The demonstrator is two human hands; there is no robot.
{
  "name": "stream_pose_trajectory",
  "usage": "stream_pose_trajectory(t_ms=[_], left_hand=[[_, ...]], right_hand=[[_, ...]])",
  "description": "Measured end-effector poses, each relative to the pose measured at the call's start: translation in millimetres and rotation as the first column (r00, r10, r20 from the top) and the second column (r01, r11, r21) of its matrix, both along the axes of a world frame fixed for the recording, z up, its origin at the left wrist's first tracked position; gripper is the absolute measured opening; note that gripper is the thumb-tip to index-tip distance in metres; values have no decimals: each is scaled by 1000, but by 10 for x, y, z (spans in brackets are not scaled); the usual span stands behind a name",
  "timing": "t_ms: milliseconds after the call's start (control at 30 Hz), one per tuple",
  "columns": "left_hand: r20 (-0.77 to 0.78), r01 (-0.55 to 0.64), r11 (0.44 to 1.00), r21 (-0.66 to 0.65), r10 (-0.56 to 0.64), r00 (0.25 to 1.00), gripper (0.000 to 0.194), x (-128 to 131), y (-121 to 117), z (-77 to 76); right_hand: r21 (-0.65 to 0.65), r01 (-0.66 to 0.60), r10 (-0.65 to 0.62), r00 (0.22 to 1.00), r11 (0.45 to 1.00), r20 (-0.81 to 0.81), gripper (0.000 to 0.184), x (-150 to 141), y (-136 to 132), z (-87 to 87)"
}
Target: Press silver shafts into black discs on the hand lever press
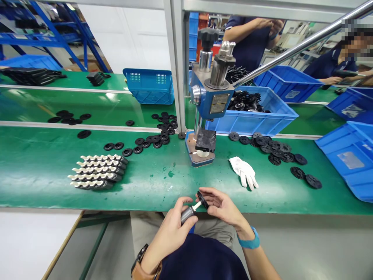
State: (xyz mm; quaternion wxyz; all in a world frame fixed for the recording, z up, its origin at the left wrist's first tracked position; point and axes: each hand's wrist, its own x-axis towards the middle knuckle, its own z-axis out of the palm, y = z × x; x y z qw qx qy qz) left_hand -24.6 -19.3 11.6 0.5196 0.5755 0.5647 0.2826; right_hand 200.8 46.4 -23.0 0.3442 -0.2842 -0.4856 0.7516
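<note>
My left hand [174, 225] is wrapped round a dark grey cylinder [187, 214] with a white shaft [197, 205] sticking out of its end. My right hand [223, 207] grips a black disc [202, 199] at the tip of that shaft; whether the shaft passes into the disc I cannot tell. Both hands are just over the front edge of the green bench [151, 194]. Behind them stands a blue bench press [214, 97] with a black block [205, 140] under its head. A white glove [244, 172] lies beyond my right hand.
Rows of similar cylinders with white ends [97, 172] stand at left. Black discs [155, 140] lie scattered left of the press, and more ribbed discs [274, 146] lie right. Blue bins [256, 122] stand behind and at far right. The press lever [291, 48] slants up rightward. Two people work beyond.
</note>
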Motion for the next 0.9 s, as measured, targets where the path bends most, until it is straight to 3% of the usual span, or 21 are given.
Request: stream_pose_trajectory(t_ms=[200,300,400,533,700,900], left_hand=[[237,-4,998,-62,18,971,37,-16,55,32],[401,46,984,-172,27,916,45,2,76,35],[540,70,941,-331,128,832,50,42,89,16],[540,-14,897,-441,277,795,50,97,104,-46],[464,-38,919,-391,233,855,51,148,95,-147],[332,-119,976,-180,174,927,43,228,94,-239]], right_hand=[[91,8,-13,999,996,52,73,-9,-26,-31],[135,-7,-5,996,991,87,79,-28,-19,3],[149,-25,1,987,989,162,81,-63,9,64],[159,-4,-44,954,987,296,68,-116,44,114],[180,2,-87,880,984,466,63,-158,41,128],[191,8,-109,844,982,525,57,-200,10,136]])
